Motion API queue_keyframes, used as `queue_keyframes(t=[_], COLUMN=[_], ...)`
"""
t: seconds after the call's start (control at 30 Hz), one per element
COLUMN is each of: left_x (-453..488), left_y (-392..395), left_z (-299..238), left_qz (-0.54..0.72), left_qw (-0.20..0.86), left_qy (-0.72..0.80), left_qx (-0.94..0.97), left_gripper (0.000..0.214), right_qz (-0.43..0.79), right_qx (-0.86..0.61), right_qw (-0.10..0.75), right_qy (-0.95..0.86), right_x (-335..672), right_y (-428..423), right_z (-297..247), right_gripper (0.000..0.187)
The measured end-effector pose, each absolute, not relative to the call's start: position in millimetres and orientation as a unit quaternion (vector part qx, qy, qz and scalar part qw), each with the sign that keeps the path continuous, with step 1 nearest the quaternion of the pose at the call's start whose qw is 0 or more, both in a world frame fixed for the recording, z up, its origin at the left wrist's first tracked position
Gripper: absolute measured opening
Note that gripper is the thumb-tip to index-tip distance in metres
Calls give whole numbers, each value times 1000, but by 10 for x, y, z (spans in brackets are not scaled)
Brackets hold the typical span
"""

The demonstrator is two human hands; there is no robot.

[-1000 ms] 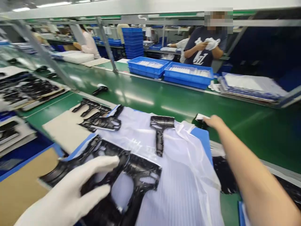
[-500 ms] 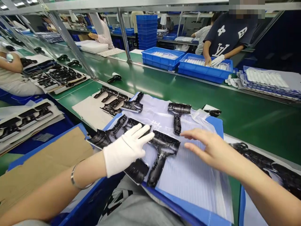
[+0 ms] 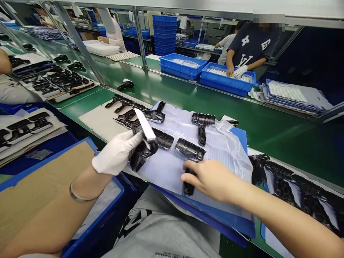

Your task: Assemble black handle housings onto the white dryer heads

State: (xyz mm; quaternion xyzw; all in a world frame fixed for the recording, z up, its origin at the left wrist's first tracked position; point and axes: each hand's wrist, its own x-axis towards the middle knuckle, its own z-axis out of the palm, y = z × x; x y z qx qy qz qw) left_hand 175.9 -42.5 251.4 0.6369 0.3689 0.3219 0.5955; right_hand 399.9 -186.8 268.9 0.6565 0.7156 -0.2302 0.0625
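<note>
My left hand [image 3: 115,152], in a white glove, is closed on a hair dryer shell half [image 3: 141,156] with a white outer strip, lifted and tilted above the sheet. My bare right hand [image 3: 211,177] has its thumb and fingers around the handle of a second black hair dryer shell [image 3: 190,147], which lies with its hollow side up on the white foam sheet [image 3: 228,172]. Behind my left hand rests another dark shell [image 3: 163,138], partly covered. Two more shells lie farther back, one T-shaped [image 3: 203,119] and one toward the left [image 3: 156,114].
Several shells lie on cardboard [image 3: 94,116] at left and along the right edge [image 3: 301,190]. A cardboard-lined blue bin [image 3: 48,182] stands left. Across the green bench [image 3: 166,93], a person in a dark shirt handles white parts in a blue crate [image 3: 223,86].
My left hand has closed on a shell and raised it, moving left. My right hand has come down and left onto the handle of the shell in the middle.
</note>
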Motion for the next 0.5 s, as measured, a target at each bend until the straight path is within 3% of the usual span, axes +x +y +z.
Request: queue_keyframes(t=[0.17,0.4,0.5], left_x=[1650,1363,1237], left_y=[-456,-394,-388], left_z=[2506,2556,2582], left_qz=[298,329,364], left_qw=[789,834,819], left_qy=[287,280,288], left_qx=[453,344,338], left_gripper=[23,22,23], right_qz=[-295,-290,-286], right_qx=[697,643,654], right_qw=[-27,83,56], right_qy=[653,704,698], right_x=[4253,4015,4197], right_y=[-2095,-1968,-1719], right_z=[2772,2665,2725], right_gripper=[44,41,43])
